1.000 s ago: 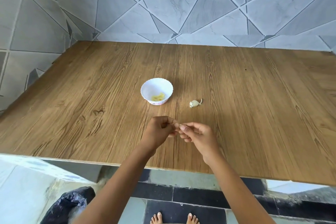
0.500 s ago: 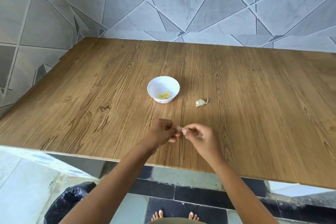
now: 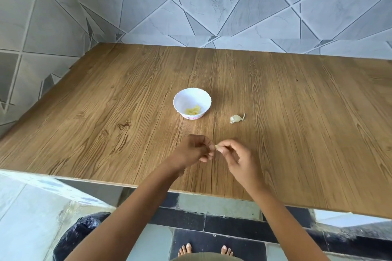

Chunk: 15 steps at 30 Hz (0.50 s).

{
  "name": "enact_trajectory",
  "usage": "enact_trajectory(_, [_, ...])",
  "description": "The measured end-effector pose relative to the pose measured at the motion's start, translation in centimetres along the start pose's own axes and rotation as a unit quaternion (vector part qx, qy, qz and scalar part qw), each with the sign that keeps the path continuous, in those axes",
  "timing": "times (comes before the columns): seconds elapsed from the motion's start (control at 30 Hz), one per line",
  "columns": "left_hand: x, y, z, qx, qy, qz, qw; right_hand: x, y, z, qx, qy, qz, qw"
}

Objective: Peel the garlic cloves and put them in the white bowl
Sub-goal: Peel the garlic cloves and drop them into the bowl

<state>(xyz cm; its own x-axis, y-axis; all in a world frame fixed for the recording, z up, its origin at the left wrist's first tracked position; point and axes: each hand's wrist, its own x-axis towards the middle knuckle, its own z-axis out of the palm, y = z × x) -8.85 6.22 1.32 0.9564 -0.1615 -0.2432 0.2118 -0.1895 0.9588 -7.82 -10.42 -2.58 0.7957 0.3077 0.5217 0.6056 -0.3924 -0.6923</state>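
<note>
White bowl (image 3: 204, 99) lies at eleven o'clock from the clove (image 3: 217, 146) pinched between my left hand (image 3: 196, 150), the nearer, and my right hand (image 3: 237, 155).

Bright even daylight, slight wide-angle edge warping.

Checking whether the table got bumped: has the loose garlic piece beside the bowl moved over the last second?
No. The garlic piece lies at the same offset right of the white bowl on the table; only the camera shifted.
</note>
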Motion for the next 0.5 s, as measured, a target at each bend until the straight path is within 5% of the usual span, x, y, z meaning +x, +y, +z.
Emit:
enact_trajectory(0.1, [-0.2, 0.6, -0.4, -0.125, -0.048, -0.089, 0.987, -0.1, 0.2, 0.4, -0.050, 0.036, -0.069, 0.996])
enact_trajectory(0.2, [-0.2, 0.4, -0.5, -0.136, -0.043, -0.088, 0.986, 0.3, -1.2, 0.1, 0.153, -0.002, 0.138, 0.979])
enact_trajectory(0.3, [-0.2, -0.5, -0.4, 0.071, 0.019, 0.086, 0.994, 1.3, -2.4, -0.6, 0.366, -0.065, 0.416, 0.830])
enact_trajectory(0.4, [-0.2, -0.7, -0.3, 0.153, 0.029, 0.197, 0.968, 2.4, -2.7, -1.7, 0.489, -0.087, 0.519, 0.695])
enact_trajectory(0.5, [0.0, -0.6, -0.5, 0.124, 0.011, 0.207, 0.970, 2.4, -2.8, -2.0, 0.526, -0.093, 0.529, 0.659])
